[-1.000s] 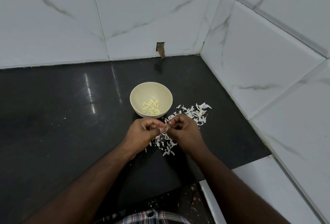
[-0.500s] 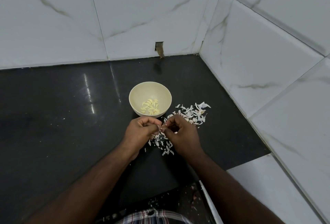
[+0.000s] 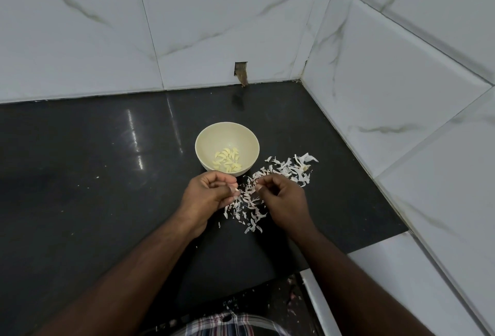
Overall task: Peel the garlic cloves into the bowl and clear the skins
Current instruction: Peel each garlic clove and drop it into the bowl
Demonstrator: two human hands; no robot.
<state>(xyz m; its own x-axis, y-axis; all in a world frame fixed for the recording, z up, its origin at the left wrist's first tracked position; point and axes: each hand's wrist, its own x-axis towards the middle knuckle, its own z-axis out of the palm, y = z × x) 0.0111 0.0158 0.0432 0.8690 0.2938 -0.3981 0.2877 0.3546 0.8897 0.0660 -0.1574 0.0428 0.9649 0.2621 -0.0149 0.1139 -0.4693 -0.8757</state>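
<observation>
A cream bowl [image 3: 206, 135] stands on the black counter with several peeled garlic cloves [image 3: 227, 163] in its bottom. Just in front of it, my left hand [image 3: 207, 196] is curled around a small garlic clove [image 3: 235, 189] whose tip peeks out at the fingertips. My right hand [image 3: 284, 199] is a short gap to the right, thumb and forefinger pinched together on a thin bit of skin. White garlic skins [image 3: 289, 169] lie scattered from under my hands out to the right of the bowl.
The black counter [image 3: 93, 175] is boxed in by white marble-look tiled walls at the back and on the right. A small hole [image 3: 241, 72] is cut in the back wall. The counter ends in a white ledge [image 3: 401, 268] at the near right.
My hands, which were touching over the clove, have drawn apart; the right hand has pulled away to the right with a bit of skin.
</observation>
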